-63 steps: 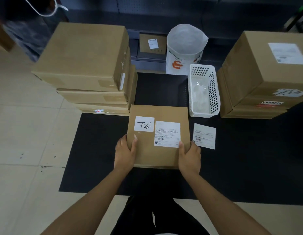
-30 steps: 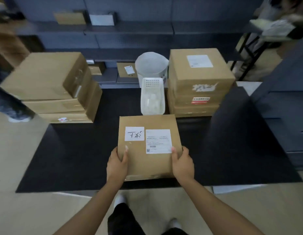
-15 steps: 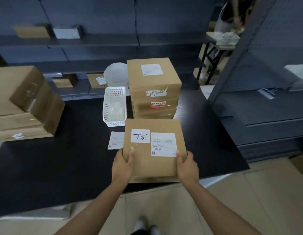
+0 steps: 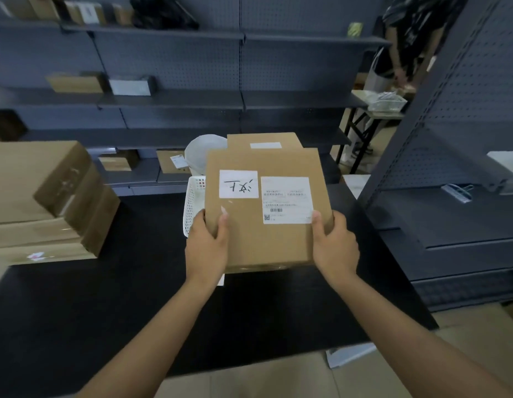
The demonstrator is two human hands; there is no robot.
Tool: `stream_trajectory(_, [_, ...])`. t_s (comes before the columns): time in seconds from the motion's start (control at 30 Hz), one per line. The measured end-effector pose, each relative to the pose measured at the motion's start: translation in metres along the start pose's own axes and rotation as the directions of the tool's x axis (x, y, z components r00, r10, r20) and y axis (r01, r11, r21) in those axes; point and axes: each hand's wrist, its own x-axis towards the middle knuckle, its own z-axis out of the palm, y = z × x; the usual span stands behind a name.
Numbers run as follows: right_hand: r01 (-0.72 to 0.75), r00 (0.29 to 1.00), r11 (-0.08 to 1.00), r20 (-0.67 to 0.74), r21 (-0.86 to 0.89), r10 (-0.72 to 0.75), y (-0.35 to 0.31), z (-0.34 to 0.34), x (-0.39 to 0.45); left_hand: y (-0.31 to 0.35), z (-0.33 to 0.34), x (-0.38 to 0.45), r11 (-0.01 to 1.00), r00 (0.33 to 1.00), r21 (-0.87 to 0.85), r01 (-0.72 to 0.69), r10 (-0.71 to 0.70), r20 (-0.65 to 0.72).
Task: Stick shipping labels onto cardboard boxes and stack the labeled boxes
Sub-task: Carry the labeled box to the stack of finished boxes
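Grey pegboard shelving (image 4: pixel 169 64) lines the back and right w/ a few small cartons on it; a black mat (image 4: pixel 106 297) covers the floor in front. Labeled box (image 4: pixel 263 214) is held up off the mat, top face toward the camera, so both stickers read clearly: a handwritten white tag (image 4: pixel 238 183) and a printed shipping label (image 4: pixel 286 200) w/ barcode. Left hand (image 4: pixel 207 245) grasps the near-left edge, thumb over the top; right hand (image 4: pixel 334 244) grasps the near-right edge the same way. Two-sided hold keeps a wide flat carton level. Directly behind it sits the labeled stack (image 4: pixel 263 142), its top box also carrying a label, so prob. this one is headed there. White mesh basket (image 4: pixel 193 205) and a white bag (image 4: pixel 202 150) sit just left of that stack, partly hidden. Unlabeled-looking stack (image 4: pixel 45 196) sits well apart at left. Next: raise, clear the stack top, set down square.
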Motion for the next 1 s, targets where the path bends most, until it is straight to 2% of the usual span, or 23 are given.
stream_trajectory(0.27, [0.037, 0.999, 0.997, -0.036, 0.062, -0.035, -0.037, 0.000, 0.084, 0.042, 0.020, 0.080, 1.000, 1.000, 0.018, -0.008, 0.008, -0.011])
stream_trajectory(0.53, [0.102, 0.995, 0.995, 0.013, -0.002, -0.102, -0.076, 0.004, 0.221, 0.087, 0.070, 0.185, 0.999, 0.998, 0.027, 0.045, -0.044, -0.040])
stream_trajectory(0.73, [0.054, 0.991, 0.993, 0.126, -0.101, -0.041, -0.071, 0.039, 0.274, 0.071, 0.105, 0.234, 0.969, 0.982, 0.158, 0.188, -0.185, -0.029])
stream_trajectory(1.0, [0.010, 0.980, 0.970, 0.196, -0.244, 0.039, -0.069, 0.057, 0.292, 0.055, 0.120, 0.259, 0.945, 0.969, 0.220, 0.242, -0.249, 0.003])
